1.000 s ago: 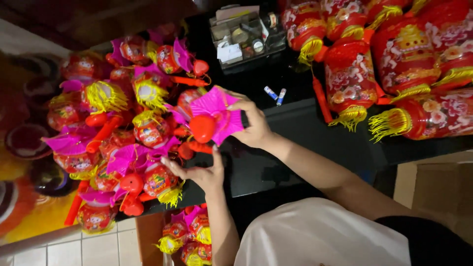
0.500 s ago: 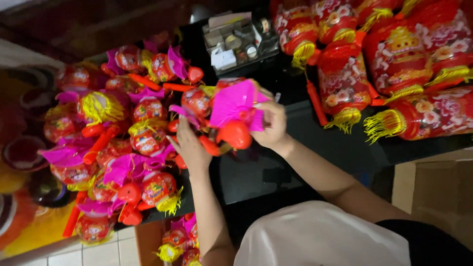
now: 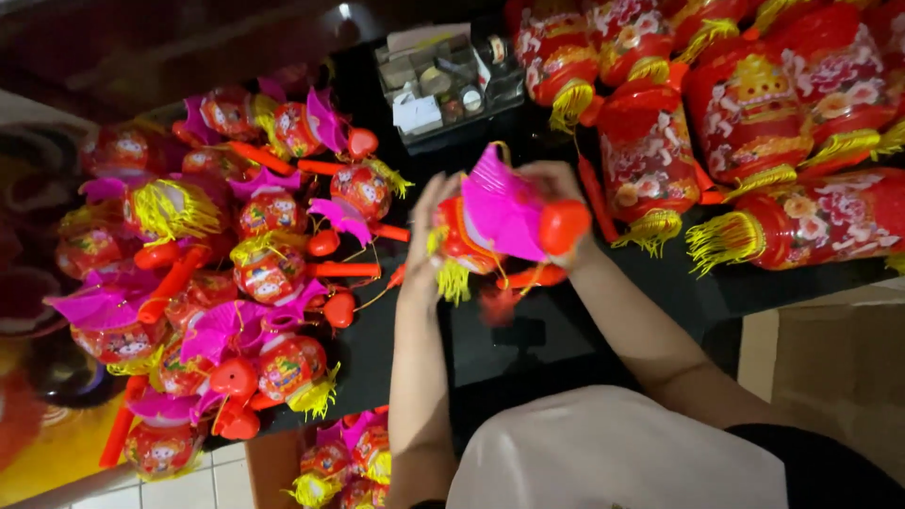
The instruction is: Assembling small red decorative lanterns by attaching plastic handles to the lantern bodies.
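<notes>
Lantern [image 3: 471,240], a small red toy one with a pink paper fan and a yellow tassel, was held up between both hands above the middle of the black bench [image 3: 528,339]. Left hand [image 3: 426,236] lay flat against the lantern's left side, fingers straight and pointing up. Right hand [image 3: 556,193] grasped the lantern from the right, fingers curled over the fan beside a red knob [image 3: 564,226]. A heap of small lanterns [image 3: 236,273] of the same kind covered the bench's left end. Big red lanterns [image 3: 745,123] with yellow fringes lay along the far right corner. A clear box of small parts [image 3: 448,80] stood at the far edge, well apart from the hands.
</notes>
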